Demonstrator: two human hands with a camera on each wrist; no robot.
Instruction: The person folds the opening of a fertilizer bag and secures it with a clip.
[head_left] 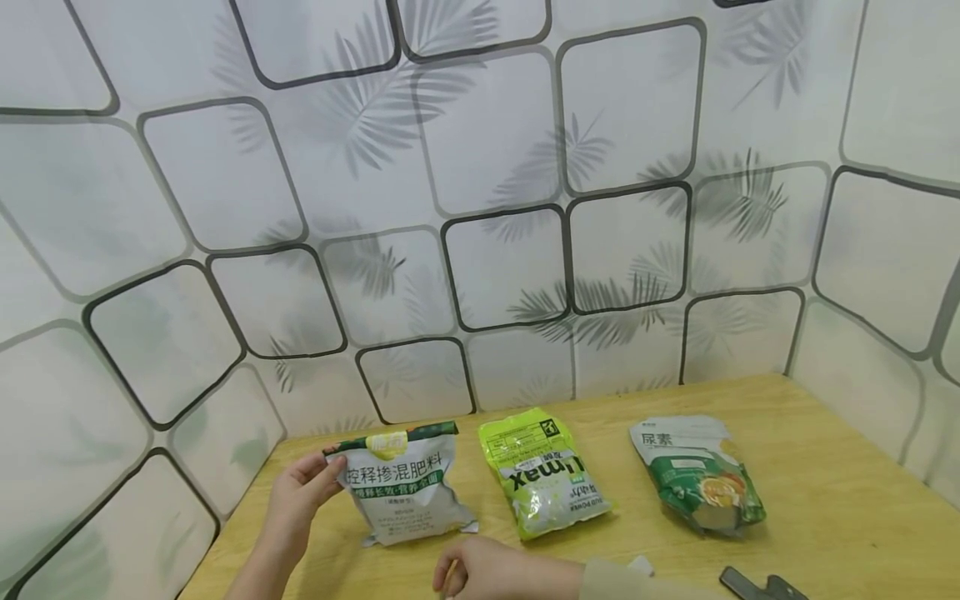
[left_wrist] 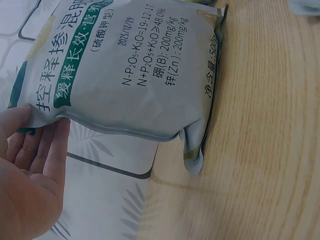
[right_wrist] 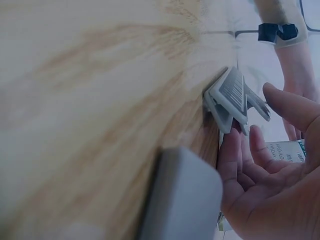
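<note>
In the head view, the left hand [head_left: 294, 500] pinches the upper left corner of a white fertilizer bag [head_left: 405, 492], which stands at the left of the table [head_left: 847, 475], its bottom apparently resting there. The dark green top band, the bag's long edge, runs left to right, so its free right end points away from the gripping fingers. The right hand [head_left: 487, 571] is at the near edge, fingers curled; from it the bag lies far and to the left, and the left hand is plainly the nearer one. To the right lie a glossy, crinkled lime bag [head_left: 540, 479] and a smooth green-and-white pouch [head_left: 701, 479]; a small pale piece [head_left: 640, 565] and a dark grey tool [head_left: 761, 586] are nearer. The left wrist view shows thumb and fingers on opposite faces of the bag's corner, the satiny film bulging with its filling and a side seam folding into a stiff flap. In the right wrist view, the right hand's fingers curve about a ribbed, wedge-shaped grey clip [right_wrist: 231, 95] on streaky wood grain; whether they grip it, I cannot tell. A rounded, matt grey block [right_wrist: 185, 197] sits closer to that camera.
</note>
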